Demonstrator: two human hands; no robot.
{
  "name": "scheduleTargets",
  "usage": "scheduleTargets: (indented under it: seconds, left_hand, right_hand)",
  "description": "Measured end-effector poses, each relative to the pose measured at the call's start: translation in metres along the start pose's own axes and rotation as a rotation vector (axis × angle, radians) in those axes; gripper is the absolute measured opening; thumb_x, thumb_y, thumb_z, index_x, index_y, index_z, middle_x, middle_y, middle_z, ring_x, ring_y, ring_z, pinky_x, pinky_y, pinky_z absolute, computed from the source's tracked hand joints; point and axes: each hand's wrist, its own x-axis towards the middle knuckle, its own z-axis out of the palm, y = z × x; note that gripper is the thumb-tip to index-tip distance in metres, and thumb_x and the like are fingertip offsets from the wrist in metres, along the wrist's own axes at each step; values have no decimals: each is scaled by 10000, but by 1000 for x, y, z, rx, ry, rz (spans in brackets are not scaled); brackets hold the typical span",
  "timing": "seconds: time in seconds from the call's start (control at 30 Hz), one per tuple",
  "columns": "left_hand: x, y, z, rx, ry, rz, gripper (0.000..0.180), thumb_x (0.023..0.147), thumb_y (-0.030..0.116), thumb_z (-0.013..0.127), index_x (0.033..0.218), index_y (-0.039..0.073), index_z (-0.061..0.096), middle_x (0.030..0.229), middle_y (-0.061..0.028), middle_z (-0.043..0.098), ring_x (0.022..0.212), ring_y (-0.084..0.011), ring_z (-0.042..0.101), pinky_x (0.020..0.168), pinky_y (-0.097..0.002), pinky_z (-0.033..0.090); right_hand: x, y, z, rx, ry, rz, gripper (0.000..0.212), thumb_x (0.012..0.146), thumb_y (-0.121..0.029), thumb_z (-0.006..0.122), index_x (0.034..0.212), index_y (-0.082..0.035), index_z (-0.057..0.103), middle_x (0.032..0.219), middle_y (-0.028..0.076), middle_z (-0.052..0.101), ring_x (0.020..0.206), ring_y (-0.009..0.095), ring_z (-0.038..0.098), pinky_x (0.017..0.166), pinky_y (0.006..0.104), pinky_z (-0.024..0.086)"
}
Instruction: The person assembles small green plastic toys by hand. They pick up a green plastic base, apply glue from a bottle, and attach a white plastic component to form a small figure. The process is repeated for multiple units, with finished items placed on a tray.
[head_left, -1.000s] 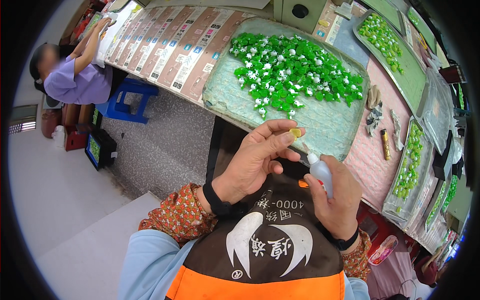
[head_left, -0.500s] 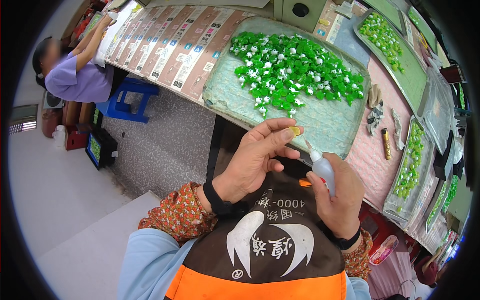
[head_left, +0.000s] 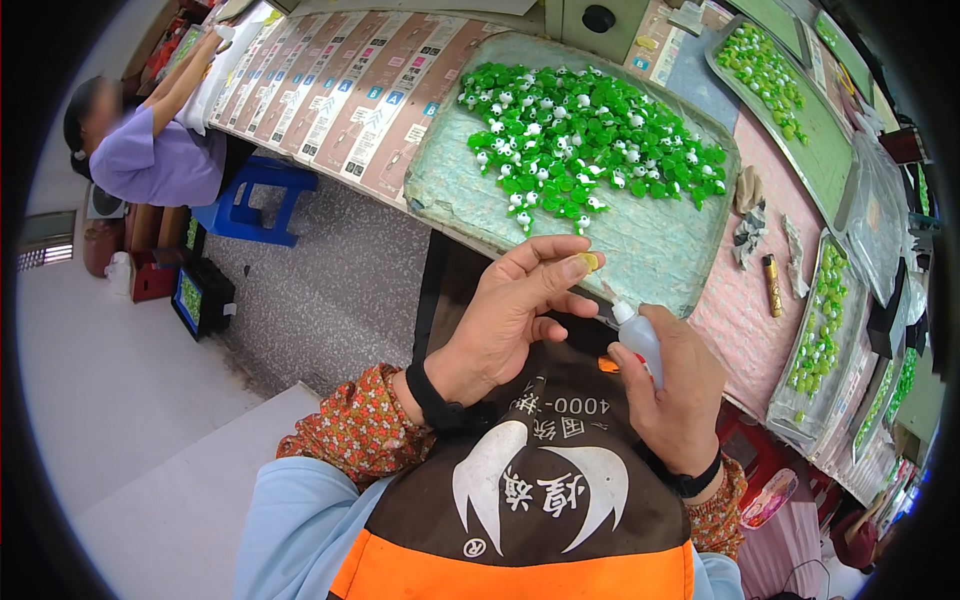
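Between thumb and index finger, my left hand point(head_left: 520, 300) pinches a small yellow piece point(head_left: 588, 262), its other fingers loosely curled. My right hand point(head_left: 683, 385) is wrapped round a translucent white squeeze bottle point(head_left: 640, 342). The bottle's thin nozzle points up and left toward the yellow piece, with a gap between them. Just beyond my hands lies a large tray point(head_left: 640, 245) lined with pale blue-green material. On it is a heap of small green and white figures point(head_left: 590, 135); a few sit apart at the heap's near edge.
More trays of small green pieces stand at right, one near point(head_left: 800, 390) and one far point(head_left: 835, 150). A gold tube point(head_left: 773, 285) and crumpled scraps point(head_left: 748, 235) lie beside the big tray. At left, a person in purple point(head_left: 160, 160) works by a blue stool point(head_left: 255, 195).
My right hand has drawn the bottle slightly down and away from the yellow piece, so the nozzle gap is wider. My left hand has barely moved.
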Motion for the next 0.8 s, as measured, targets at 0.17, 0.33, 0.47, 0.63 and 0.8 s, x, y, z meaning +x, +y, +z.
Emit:
scheduleTargets:
  seconds: [0.17,0.33,0.47,0.63,0.8]
  left_hand:
    - [0,0,0,12,4,-7,319,996,190,668,1290,88,599,1285,-101,671,838,-107,726,517,-166,524]
    - [1,0,1,7,14,0,348,971,207,706,1279,79,605,1202,-57,719,816,-110,725,515,-167,526]
    - [-1,1,3,21,24,-1,351,969,214,709,1276,77,606,1189,-52,724,809,-108,724,515,-168,524]
    - [0,0,3,34,28,0,356,968,224,712,1275,77,607,1191,-48,724,811,-107,723,520,-170,518]
    - [-1,0,3,59,40,13,351,967,226,712,1269,77,612,1188,-48,724,813,-106,722,522,-172,515]
  right_hand:
    - [-1,0,-1,12,-5,32,482,815,-102,815,1224,24,593,934,192,678,778,353,672,659,419,530]
    - [-2,-1,-2,-6,-18,51,476,816,-103,816,1220,21,596,949,188,682,780,355,673,658,418,532]
    - [0,0,-5,10,4,49,470,816,-103,816,1213,22,598,945,184,681,776,357,671,657,422,530]
    - [0,-2,-2,23,-17,20,477,815,-93,812,1220,26,591,932,182,678,769,355,668,655,424,528]
    - [0,-1,-3,-19,-19,21,501,812,-94,814,1233,35,574,923,185,674,777,350,668,657,423,527]
